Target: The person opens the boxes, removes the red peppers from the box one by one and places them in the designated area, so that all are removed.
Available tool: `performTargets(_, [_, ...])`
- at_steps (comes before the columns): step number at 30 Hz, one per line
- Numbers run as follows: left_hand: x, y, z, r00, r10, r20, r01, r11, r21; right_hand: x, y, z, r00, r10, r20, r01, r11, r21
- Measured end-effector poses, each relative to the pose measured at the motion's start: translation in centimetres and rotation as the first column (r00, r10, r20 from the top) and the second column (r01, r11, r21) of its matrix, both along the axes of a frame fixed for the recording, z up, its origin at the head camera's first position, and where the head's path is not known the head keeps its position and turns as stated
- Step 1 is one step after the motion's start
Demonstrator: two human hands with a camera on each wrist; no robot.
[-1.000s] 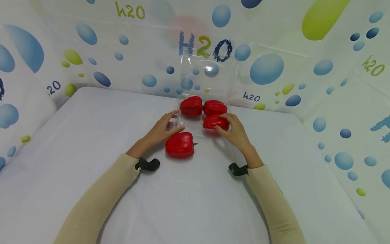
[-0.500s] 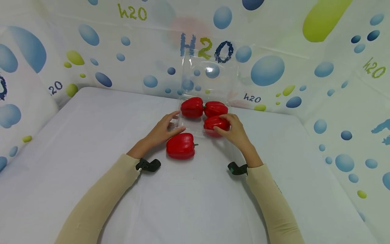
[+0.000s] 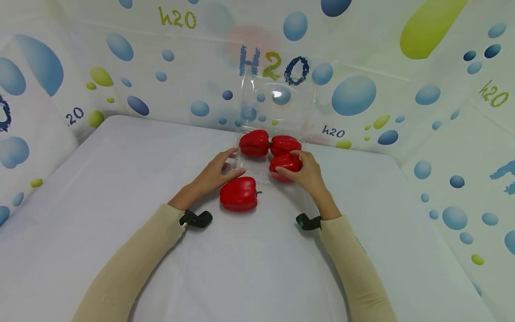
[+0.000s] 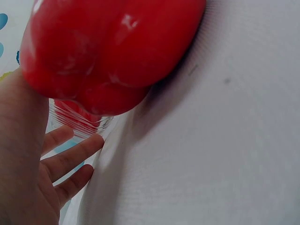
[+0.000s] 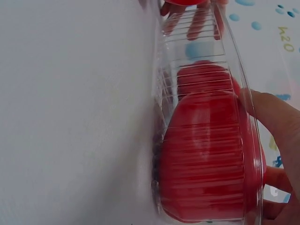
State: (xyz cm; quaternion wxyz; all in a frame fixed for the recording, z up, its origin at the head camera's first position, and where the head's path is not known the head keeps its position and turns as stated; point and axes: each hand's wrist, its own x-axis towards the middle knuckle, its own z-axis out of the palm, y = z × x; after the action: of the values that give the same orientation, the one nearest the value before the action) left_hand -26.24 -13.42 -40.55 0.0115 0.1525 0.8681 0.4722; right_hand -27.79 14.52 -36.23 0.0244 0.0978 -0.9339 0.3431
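- Right hand (image 3: pixel 307 172) gripped a red bell pepper (image 3: pixel 283 164) inside the clear clamshell tray (image 3: pixel 257 171), frame centre.
- Left hand (image 3: pixel 215 172), fingers relaxed, touched the tray's left edge.
- Loose pepper (image 3: pixel 238 194) lay just below.

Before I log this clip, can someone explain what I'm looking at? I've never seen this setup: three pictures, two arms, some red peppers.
No machine here: a person works with bare hands and wears three cameras. The wide picture comes from the head, looking down at a white table. The other two come from the wrists, so they sit very close. A clear plastic clamshell box stands open with three red bell peppers inside. The right hand holds the nearest pepper in the box. The left hand rests open-fingered on the box's left edge. A fourth red bell pepper lies on the table just in front of the box.
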Motion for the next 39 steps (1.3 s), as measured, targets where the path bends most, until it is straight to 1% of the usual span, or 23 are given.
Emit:
performTargets(3, [0.1, 0.0, 0.1, 1.000, 0.001, 0.002, -0.001, 1.000, 0.000, -0.1, -0.2, 0.0, 1.000, -0.021, 0.003, 0.020, 1.000, 0.013])
performTargets(9, [0.0, 0.0, 0.2, 1.000, -0.005, -0.007, 0.005, 1.000, 0.000, -0.1, -0.5, 0.2, 0.998, -0.054, 0.034, 0.054, 0.998, 0.009])
performTargets(13, [0.1, 0.0, 0.3, 1.000, -0.002, -0.012, 0.002, 1.000, 0.004, -0.2, -0.8, 0.4, 0.997, -0.069, 0.035, 0.069, 0.998, 0.010])
performTargets(18, [0.2, -0.1, 0.5, 1.000, 0.002, -0.012, -0.002, 1.000, 0.006, -0.1, -1.0, 0.3, 0.996, -0.083, 0.016, 0.084, 0.996, -0.011])
performTargets(29, [0.2, 0.0, 0.3, 1.000, -0.003, -0.002, 0.003, 1.000, 0.007, 0.1, -0.9, -0.7, 0.994, -0.096, -0.052, 0.094, 0.995, -0.045])
performTargets(35, [0.2, 0.0, 0.1, 1.000, -0.005, -0.003, 0.005, 1.000, 0.005, 0.1, -0.8, -0.8, 0.994, -0.094, -0.064, 0.091, 0.995, -0.042])
performTargets(39, [0.1, -0.1, 0.1, 1.000, -0.006, -0.005, 0.006, 1.000, 0.002, 0.1, -1.0, -0.4, 0.994, -0.095, -0.050, 0.095, 0.995, -0.009])
